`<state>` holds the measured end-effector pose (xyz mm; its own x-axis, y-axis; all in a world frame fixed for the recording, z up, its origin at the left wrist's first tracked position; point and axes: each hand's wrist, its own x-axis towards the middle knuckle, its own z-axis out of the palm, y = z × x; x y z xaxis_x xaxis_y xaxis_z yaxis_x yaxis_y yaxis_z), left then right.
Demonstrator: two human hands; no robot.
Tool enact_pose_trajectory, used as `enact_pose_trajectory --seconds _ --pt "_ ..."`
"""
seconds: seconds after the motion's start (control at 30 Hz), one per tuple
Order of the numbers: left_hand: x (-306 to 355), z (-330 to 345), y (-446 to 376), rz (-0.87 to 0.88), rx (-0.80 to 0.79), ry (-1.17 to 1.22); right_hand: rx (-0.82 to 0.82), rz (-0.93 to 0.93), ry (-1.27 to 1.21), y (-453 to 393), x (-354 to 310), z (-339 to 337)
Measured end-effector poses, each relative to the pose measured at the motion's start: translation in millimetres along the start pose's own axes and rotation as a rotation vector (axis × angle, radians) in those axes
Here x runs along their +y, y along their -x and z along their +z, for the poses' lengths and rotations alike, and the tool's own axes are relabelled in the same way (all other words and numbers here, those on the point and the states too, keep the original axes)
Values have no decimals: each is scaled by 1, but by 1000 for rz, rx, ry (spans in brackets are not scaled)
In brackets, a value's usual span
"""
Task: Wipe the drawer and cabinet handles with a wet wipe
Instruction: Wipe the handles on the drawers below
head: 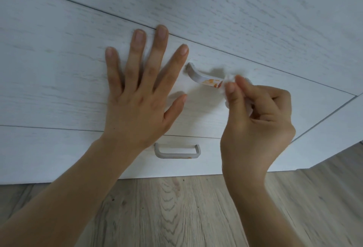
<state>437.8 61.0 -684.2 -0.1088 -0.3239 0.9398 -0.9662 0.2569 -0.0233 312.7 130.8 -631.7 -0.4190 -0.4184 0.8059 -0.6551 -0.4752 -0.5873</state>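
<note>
A white drawer front (59,81) carries a pale handle (198,77) smeared with an orange stain near its right half. My right hand (257,125) pinches a white wet wipe (229,80) between thumb and fingers and holds it against the handle's right end, which it hides. My left hand (143,89) lies flat on the drawer front just left of the handle, fingers straight and spread. A second grey handle (176,151) sits on the drawer below, with a small orange speck near its right corner.
Another white cabinet panel (235,11) lies above the drawers. Wood-grain floor (176,207) runs along the cabinet's base. The cabinet's side corner (343,109) stands at the right.
</note>
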Motion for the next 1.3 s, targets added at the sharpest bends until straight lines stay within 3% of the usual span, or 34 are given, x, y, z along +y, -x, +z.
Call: enact_pose_trajectory --seconds 0.5,0.63,0.83,1.13,1.3 --pt "1 0 0 -7 2 -6 -65 -56 21 1 2 0" --pt "-1 -1 1 1 -1 13 3 -8 -1 3 2 -1" --pt "0 0 0 4 21 14 -80 -49 -37 8 -3 7" --pt "0 0 1 4 25 -10 -42 43 -97 4 2 -2" --pt "0 1 1 8 34 -3 -115 -53 -82 9 -3 6"
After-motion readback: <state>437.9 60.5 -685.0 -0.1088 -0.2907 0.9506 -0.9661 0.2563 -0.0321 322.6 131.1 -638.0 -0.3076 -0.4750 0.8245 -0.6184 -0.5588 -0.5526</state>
